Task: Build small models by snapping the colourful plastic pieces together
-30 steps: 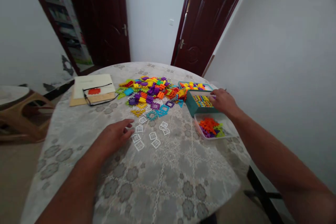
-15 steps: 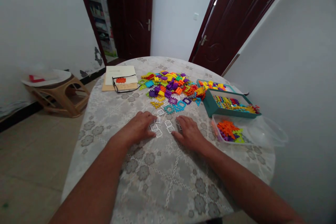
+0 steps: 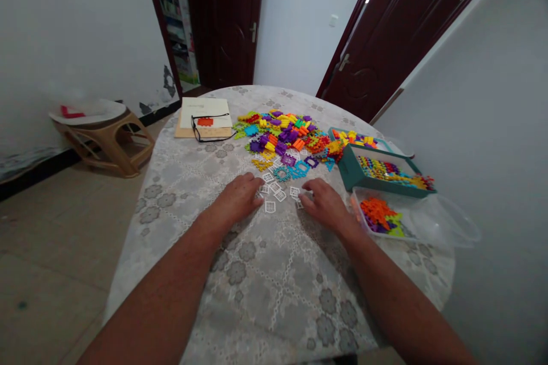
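Small white window-shaped plastic pieces (image 3: pixel 270 206) with grid panes lie flat on the patterned tablecloth between my hands. On their left side rests my left hand (image 3: pixel 240 197), thumb apart from its curved fingers, fingertips at the edge of the nearest pieces. My right hand (image 3: pixel 324 203) is on the other side, fingers bent and thumb spread, close beside another white window piece (image 3: pixel 294 193). Its thumb partly covers one more white piece. Neither hand visibly grips anything. Just beyond lie a teal toothed frame (image 3: pixel 281 174), a purple toothed square (image 3: pixel 288 160) and blue frames (image 3: pixel 301 169).
A colourful heap of building pieces (image 3: pixel 282 134) spreads behind. At the right stand a green box (image 3: pixel 349 174) of beaded-looking pieces and a clear plastic tub (image 3: pixel 363 228) with orange pieces. Eyeglasses (image 3: pixel 214 141) lie over papers (image 3: pixel 188 111) at back left. A plastic stool (image 3: pixel 107 140) stands left.
The view has shifted a little. Two middle white window pieces now lie closer to the left group. My right hand has moved slightly right, uncovering a white piece that was under its fingers.
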